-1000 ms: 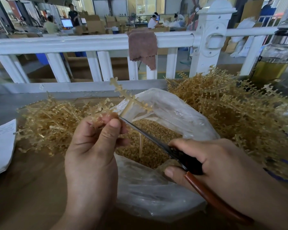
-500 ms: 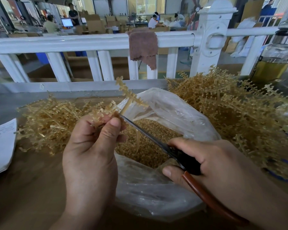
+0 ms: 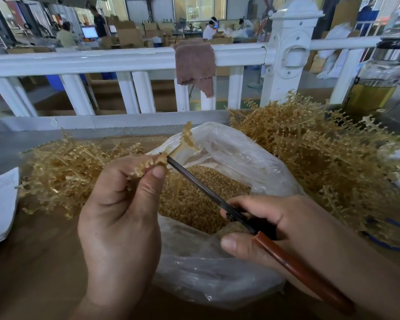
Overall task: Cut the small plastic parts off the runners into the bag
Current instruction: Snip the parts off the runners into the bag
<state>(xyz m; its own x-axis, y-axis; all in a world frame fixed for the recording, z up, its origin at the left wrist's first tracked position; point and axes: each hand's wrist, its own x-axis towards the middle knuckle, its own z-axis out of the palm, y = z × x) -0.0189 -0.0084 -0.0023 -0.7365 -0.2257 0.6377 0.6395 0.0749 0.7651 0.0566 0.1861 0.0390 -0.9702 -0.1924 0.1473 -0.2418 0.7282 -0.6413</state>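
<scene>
Two hands over the bag: one runner under the scissors.

Head view: the left hand [image 3: 120,215] pinches a runner [image 3: 187,140] between thumb and fingers above the open bag [image 3: 240,155]. The right hand [image 3: 286,227] grips the scissors [image 3: 194,181], whose blades look nearly closed, with the tips touching the stem just beside the thumb. Compared with a second ago, the runner is turned and tilted, presenting a fresh toothed branch, so the next cut probably drops parts onto the cut parts [image 3: 194,204] below. Room is tight: a left pile [image 3: 67,167] and a right pile [image 3: 310,158] of runners flank the bag, a railing [image 3: 102,58] closes the far edge, and a jar [image 3: 376,88] stands far right.
</scene>
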